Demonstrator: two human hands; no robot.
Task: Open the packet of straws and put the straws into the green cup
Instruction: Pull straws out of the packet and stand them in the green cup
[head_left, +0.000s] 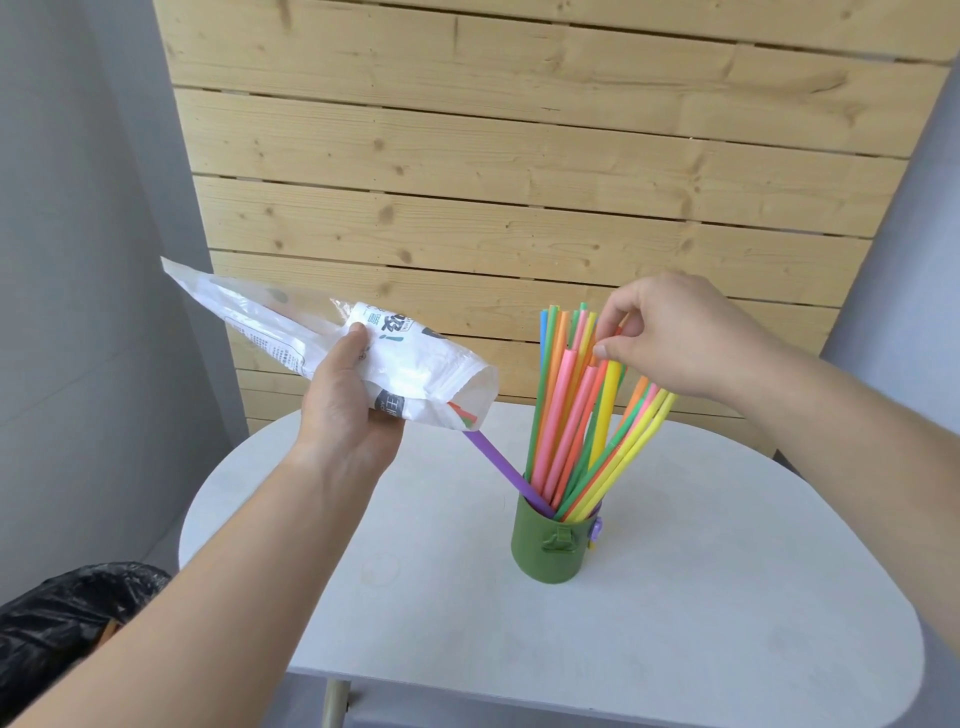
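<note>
A green cup (553, 551) stands upright on the white table (675, 623), holding several coloured straws (576, 415) that fan upward. My right hand (675, 338) pinches the tops of some straws between thumb and fingers. My left hand (348, 400) grips the white plastic packet (332, 338), held tilted above the table's left side with its open mouth toward the cup. A purple straw (498, 467) slants from the packet's mouth down into the cup. An orange and a green straw tip show inside the packet's mouth.
A wall of pale wooden slats (519, 156) rises behind the table. A black bin bag (67, 613) sits low at the left, beside the table's edge. One table leg (335, 701) shows below the front rim.
</note>
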